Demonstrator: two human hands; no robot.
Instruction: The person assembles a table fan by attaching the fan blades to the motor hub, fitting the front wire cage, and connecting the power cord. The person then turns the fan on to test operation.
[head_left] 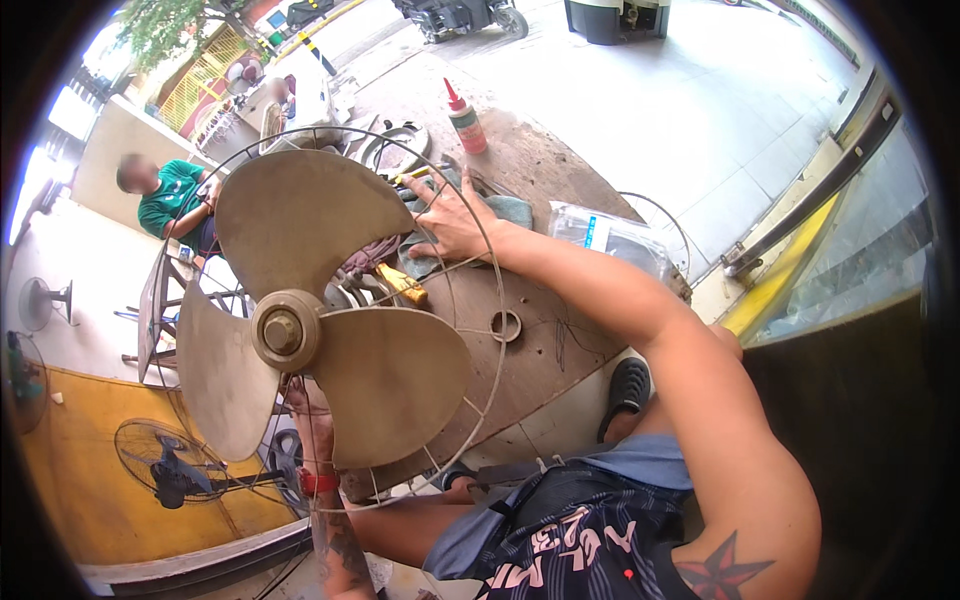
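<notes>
A large electric fan [283,332] with three tan blades and a round wire guard fills the middle of the view, facing me. My left hand [308,408], a red band at the wrist, reaches up behind the blades below the hub and grips the fan from the back. Most of its fingers are hidden there. Across the workbench my right hand [452,218] is open, fingers spread over a grey-green rag [515,210] among tools. A slim yellow piece lies by its fingertips. Closer to the hub is a tool with an amber handle [402,286], partly behind the guard.
On the wooden workbench [560,345] stand a red-capped bottle [466,122], a clear plastic bag [612,238] and a small ring [506,325]. A black fan [175,475] is at the lower left. A person in green [178,200] sits at far left. Glass stands at right.
</notes>
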